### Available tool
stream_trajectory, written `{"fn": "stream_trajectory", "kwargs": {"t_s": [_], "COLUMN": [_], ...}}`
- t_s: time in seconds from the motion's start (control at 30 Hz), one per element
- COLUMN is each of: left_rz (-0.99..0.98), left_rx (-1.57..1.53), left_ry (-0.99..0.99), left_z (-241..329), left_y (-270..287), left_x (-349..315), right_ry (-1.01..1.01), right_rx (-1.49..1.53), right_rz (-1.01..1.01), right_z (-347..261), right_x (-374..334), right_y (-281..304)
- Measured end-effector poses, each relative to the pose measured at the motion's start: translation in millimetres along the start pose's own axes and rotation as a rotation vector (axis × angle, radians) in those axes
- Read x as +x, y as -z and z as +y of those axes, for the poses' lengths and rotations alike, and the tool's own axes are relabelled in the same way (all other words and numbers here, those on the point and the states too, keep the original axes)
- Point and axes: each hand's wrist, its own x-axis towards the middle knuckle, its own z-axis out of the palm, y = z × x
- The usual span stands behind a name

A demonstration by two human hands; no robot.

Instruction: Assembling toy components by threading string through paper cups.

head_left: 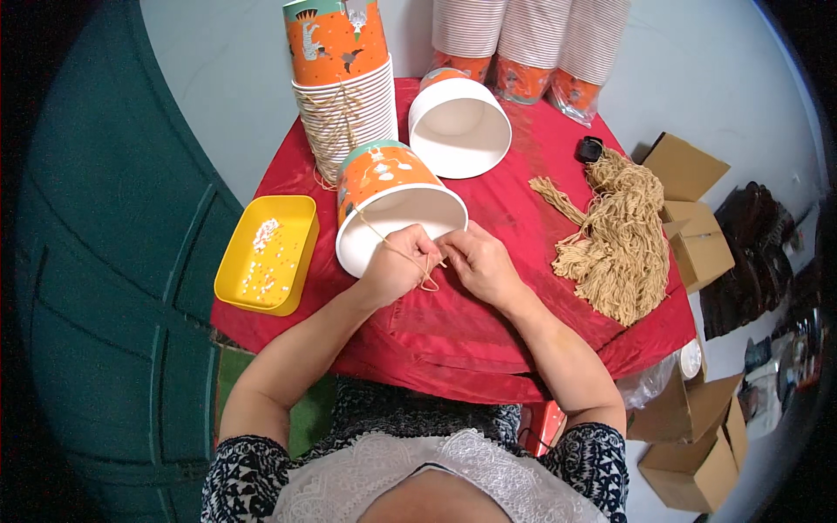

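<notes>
An orange and green paper bucket lies on its side, its white open mouth toward me. A thin tan cord runs from the bucket's left rim across the opening to my hands. My left hand is closed on this cord just in front of the mouth, and a small loop hangs below its fingers. Close beside it, my right hand pinches at the cord's end by the bucket's right rim. The fingertips nearly meet there, partly hiding the cord.
A yellow tray with small white pieces stands left on the red-covered table. Behind are a stack of corded buckets, another bucket lying down and tall stacks. A tan cord bundle lies right; cardboard boxes stand beyond.
</notes>
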Motion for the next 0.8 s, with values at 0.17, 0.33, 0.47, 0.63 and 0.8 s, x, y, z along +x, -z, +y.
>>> {"fn": "stream_trajectory", "kwargs": {"t_s": [0.17,0.33,0.47,0.63,0.8], "left_rz": [0.085,0.119,0.165,0.216,0.255], "left_rx": [0.2,0.472,0.571,0.652,0.761], "left_ry": [-0.251,-0.299,-0.313,-0.38,-0.46], "left_z": [-26.4,-17.4,-17.4,-9.7,-9.7], "left_y": [0.1,-5.1,-5.9,-11.6,-12.7], "left_x": [5.7,2.7,3.7,2.2,2.0], "right_ry": [-0.037,-0.113,-0.151,-0.177,-0.216], "right_rx": [0.005,-0.034,-0.105,-0.082,-0.111], "right_rz": [-0.002,-0.028,-0.068,-0.026,-0.062], "right_z": [1.4,-1.9,-1.1,0.2,-2.0], "right_x": [-0.5,-1.4,-3.1,-4.4,-3.4], "right_y": [-5.9,-5.1,-6.9,-9.6,-8.0]}}
